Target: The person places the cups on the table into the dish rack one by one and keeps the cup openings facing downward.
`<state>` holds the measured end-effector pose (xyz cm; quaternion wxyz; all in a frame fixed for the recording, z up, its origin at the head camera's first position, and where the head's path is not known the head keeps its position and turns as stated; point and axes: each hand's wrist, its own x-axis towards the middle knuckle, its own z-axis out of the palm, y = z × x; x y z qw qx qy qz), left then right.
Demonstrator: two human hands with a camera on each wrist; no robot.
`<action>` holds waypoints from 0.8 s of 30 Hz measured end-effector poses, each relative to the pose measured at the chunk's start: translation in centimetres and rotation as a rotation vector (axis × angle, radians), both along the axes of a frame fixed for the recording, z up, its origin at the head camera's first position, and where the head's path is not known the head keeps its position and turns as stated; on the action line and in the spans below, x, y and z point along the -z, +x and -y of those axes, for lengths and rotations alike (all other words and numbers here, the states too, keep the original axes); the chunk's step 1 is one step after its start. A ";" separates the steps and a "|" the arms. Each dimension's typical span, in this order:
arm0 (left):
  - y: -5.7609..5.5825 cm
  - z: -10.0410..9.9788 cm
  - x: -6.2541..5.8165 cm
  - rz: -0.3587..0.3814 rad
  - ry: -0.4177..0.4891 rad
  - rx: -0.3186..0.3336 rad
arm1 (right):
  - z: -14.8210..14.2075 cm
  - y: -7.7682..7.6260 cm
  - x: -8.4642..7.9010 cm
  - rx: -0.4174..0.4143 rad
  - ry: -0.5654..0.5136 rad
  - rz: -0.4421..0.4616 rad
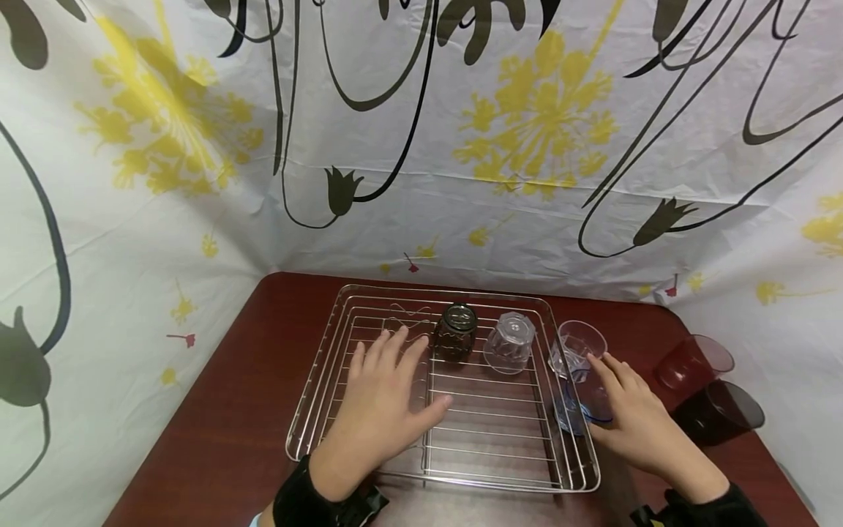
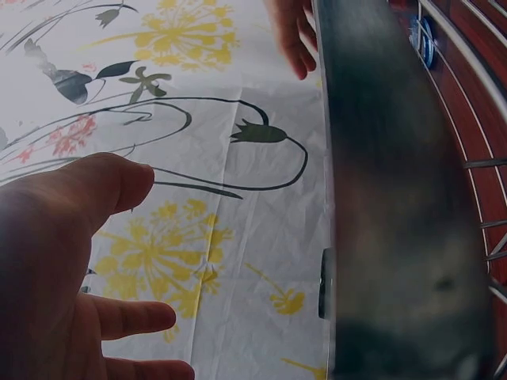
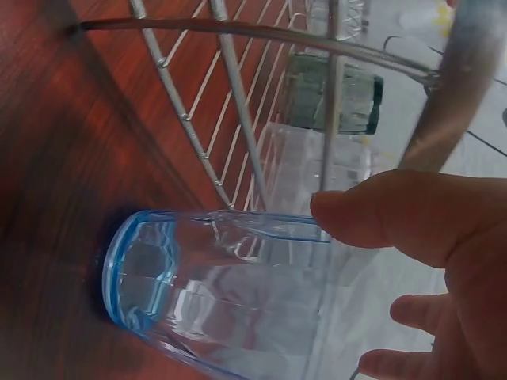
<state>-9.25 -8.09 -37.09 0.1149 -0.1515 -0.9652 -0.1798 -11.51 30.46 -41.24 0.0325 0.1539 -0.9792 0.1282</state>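
Note:
My right hand (image 1: 635,421) is at a blue-tinted clear glass (image 3: 142,269) standing upright on the table, just outside the rack's right side. In the right wrist view the thumb (image 3: 356,218) is at the glass's rim, and the other fingers look fairly straight. Whether they touch the glass I cannot tell. Over the left part of the wire rack (image 1: 487,484), my left hand (image 1: 382,402) has its fingers spread and holds nothing. Inside the rack, a dark green glass (image 1: 456,337) and a clear glass (image 1: 510,344) stand upside down.
Another clear glass (image 1: 579,338) stands behind the blue one, against the rack's right side. Farther right are a red glass (image 1: 688,366) and a dark glass (image 1: 714,417). A patterned white sheet (image 1: 421,241) surrounds the dark red table (image 1: 217,410).

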 end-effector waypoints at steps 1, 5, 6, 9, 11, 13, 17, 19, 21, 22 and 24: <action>0.0 0.0 0.0 -0.001 0.002 0.002 | 0.1 -0.1 0.1 0.001 0.003 -0.006; 0.0 0.1 0.0 -0.003 0.002 0.001 | 0.2 -0.4 0.4 0.016 0.023 0.003; 0.0 0.1 0.0 -0.003 0.002 0.001 | 0.2 -0.5 0.5 0.017 0.026 0.011; 0.0 0.1 0.1 0.002 -0.002 0.002 | 0.3 -0.8 0.8 0.017 0.036 0.023; -0.1 0.1 0.0 0.009 -0.007 0.001 | 0.3 -0.9 1.0 0.011 0.034 0.016; 0.0 0.1 0.0 0.022 -0.014 -0.001 | 0.3 -1.0 1.3 0.010 0.034 0.014; 0.0 0.0 0.0 0.050 -0.029 -0.008 | 0.4 -1.2 1.7 0.009 0.038 0.015; 0.0 0.0 0.0 0.056 -0.032 -0.009 | 0.4 -1.2 1.8 0.009 0.039 0.012; 0.0 0.0 0.0 0.053 -0.035 -0.007 | 0.5 -1.2 1.9 0.015 0.039 0.007; 0.0 0.0 0.1 0.051 -0.032 -0.005 | 0.5 -1.2 2.0 0.019 0.038 0.005; 0.0 -0.1 0.1 0.045 -0.026 -0.001 | 0.5 -1.2 2.1 0.024 0.031 0.005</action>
